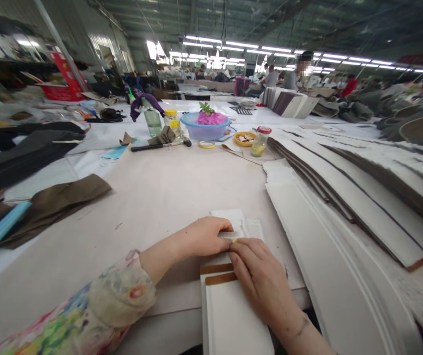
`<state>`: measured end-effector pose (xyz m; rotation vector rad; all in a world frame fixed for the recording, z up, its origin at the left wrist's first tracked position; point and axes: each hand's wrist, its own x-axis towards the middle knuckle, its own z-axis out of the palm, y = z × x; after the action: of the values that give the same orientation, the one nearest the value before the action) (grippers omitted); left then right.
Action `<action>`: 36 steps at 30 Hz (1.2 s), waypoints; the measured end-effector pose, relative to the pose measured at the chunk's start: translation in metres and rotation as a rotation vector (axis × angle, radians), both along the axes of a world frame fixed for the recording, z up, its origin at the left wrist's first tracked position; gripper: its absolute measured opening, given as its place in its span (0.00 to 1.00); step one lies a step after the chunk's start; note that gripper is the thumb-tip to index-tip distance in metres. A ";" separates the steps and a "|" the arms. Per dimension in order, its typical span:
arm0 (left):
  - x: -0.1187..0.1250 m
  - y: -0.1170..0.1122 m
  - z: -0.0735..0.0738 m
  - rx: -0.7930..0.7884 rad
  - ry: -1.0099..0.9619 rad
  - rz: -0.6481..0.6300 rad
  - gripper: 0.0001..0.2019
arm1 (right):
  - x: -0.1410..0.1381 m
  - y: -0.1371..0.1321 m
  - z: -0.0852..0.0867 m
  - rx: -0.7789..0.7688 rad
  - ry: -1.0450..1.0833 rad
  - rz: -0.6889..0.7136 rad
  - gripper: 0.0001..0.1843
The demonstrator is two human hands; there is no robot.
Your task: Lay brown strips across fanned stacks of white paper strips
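Pinching, fingertip to fingertip with left hand (204, 237) and right hand (261, 278), the top of stacked white card panels with brown end bands (233, 315), near centre on the beige table (159, 197). Likely best: press flat, keep edges square, stay clear of long white strips (326, 256) at right.

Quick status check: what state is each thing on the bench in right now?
left hand, fingers curled onto the small white piece; grip unclear
right hand, flat on the white panels
yellow-lid jar, upright, capped
red-lid jar, upright, capped
blue bowl, upright, holding pink stuff
brush, lying flat
tape roll, lying flat
long white strips, fanned, overlapping
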<state>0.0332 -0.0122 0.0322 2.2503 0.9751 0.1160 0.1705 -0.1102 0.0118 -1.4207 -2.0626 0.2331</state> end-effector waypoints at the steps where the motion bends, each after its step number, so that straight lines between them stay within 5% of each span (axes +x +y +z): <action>1: 0.000 0.000 -0.001 0.009 0.003 -0.004 0.09 | 0.001 0.000 0.002 -0.026 -0.015 0.000 0.09; 8: -0.003 -0.010 0.001 0.064 0.012 -0.007 0.07 | 0.007 -0.008 0.007 -0.110 -0.102 -0.011 0.10; 14: 0.002 -0.020 0.002 0.307 0.035 -0.069 0.08 | 0.009 -0.025 -0.003 -0.021 -0.100 -0.036 0.07; 22: 0.009 -0.018 -0.003 0.241 -0.093 -0.071 0.13 | 0.007 -0.026 -0.004 -0.058 -0.068 -0.041 0.06; 36: 0.007 -0.031 -0.007 0.399 -0.031 -0.211 0.10 | 0.006 -0.024 0.000 -0.062 -0.051 -0.047 0.06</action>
<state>0.0397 -0.0428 0.0252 2.6917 0.7406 0.2708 0.1770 -0.1342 0.0116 -1.5250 -2.0769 0.2453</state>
